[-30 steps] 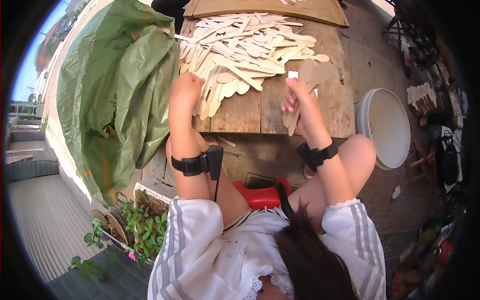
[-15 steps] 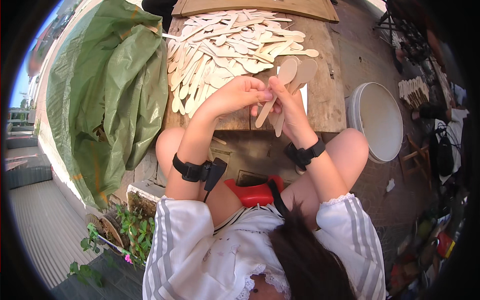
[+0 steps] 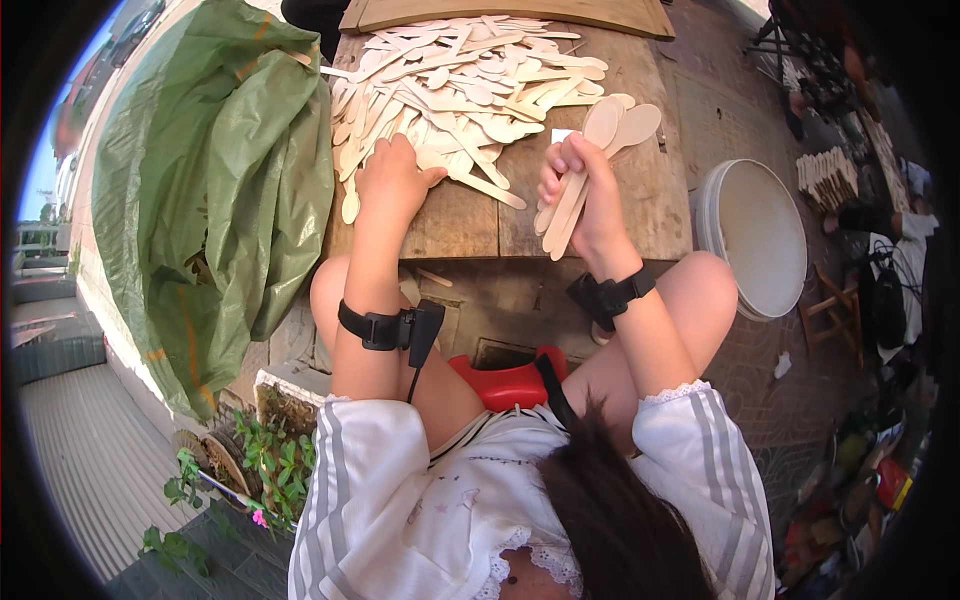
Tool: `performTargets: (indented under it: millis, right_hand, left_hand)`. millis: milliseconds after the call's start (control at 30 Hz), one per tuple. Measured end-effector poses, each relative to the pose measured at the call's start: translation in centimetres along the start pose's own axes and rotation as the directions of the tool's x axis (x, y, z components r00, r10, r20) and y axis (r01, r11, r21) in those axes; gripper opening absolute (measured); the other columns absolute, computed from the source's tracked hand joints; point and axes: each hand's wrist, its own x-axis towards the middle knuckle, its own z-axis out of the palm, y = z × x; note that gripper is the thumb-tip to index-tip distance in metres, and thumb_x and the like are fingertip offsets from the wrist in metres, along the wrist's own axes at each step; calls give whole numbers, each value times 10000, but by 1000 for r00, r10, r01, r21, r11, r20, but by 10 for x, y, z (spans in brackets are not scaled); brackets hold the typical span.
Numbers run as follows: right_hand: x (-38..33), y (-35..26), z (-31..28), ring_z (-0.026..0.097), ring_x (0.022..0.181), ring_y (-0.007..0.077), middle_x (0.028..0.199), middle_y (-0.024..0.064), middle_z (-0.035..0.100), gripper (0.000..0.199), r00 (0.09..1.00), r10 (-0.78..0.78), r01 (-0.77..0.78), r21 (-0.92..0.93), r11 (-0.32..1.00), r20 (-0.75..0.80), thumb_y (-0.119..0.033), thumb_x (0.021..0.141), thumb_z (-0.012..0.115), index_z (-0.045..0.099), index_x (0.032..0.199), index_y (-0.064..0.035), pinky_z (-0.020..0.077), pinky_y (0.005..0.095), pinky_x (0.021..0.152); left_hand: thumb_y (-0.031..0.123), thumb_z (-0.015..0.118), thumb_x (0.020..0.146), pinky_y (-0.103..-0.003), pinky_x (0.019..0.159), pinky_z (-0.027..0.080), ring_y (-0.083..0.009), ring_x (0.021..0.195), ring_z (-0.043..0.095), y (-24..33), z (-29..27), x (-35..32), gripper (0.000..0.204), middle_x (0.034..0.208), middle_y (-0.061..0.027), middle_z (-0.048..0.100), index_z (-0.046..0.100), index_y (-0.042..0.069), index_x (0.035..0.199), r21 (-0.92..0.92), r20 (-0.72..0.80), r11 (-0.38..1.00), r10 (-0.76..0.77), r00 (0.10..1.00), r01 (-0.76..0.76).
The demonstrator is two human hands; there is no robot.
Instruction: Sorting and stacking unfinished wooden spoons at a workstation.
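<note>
A large heap of pale wooden spoons (image 3: 455, 85) covers much of the wooden table (image 3: 470, 225) in front of me. My left hand (image 3: 393, 182) lies on the near left part of the heap, fingers spread over the spoons and thumb apart. Beside that thumb, a loose wooden spoon (image 3: 485, 188) points toward the near right. My right hand (image 3: 588, 195) is wrapped round a small bunch of wooden spoons (image 3: 602, 122), bowls up and handle ends sticking out below the fist. Part of a white sheet (image 3: 562, 134) shows behind this hand.
To the left hangs a big green woven sack (image 3: 215, 200). A white round bucket (image 3: 755, 240) stands right of the table. A wooden board (image 3: 510, 14) lies along the far edge. Below me are a red seat (image 3: 505, 382) and, at lower left, potted plants (image 3: 265, 460).
My left hand has left the held spoons and moved left onto the heap. My right hand has shifted slightly right and closed round the bunch.
</note>
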Motion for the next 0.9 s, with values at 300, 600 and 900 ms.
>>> performTargets:
  millis: [300, 600, 900]
  right_hand:
    - [-3, -4, 2, 398, 445, 57, 545, -34, 373, 284, 997, 74, -73, -108, 991, 6, -294, 923, 512, 388, 730, -128, 366, 207, 452]
    - [0, -13, -5, 335, 451, 56, 548, -48, 324, 313, 984, -68, 25, -246, 969, -164, -276, 899, 547, 376, 679, -135, 325, 214, 455]
    - [0, -10, -3, 329, 447, 55, 539, -49, 328, 318, 971, -99, 39, -263, 964, -218, -250, 896, 545, 364, 658, -141, 314, 220, 447]
  left_hand:
    - [330, 776, 656, -357, 670, 478, -277, 743, 612, -8, 14, 12, 406, 800, -158, 635, 603, -3, 812, -181, 152, 982, -28, 988, 56]
    - [346, 775, 666, -405, 746, 478, -315, 871, 603, 5, 10, 4, 481, 914, -148, 607, 534, 26, 932, -246, 163, 969, 46, 985, -4]
    - [335, 814, 620, -409, 740, 478, -315, 871, 597, 15, 24, 5, 580, 916, -151, 577, 500, -2, 972, -78, -16, 986, 144, 989, -145]
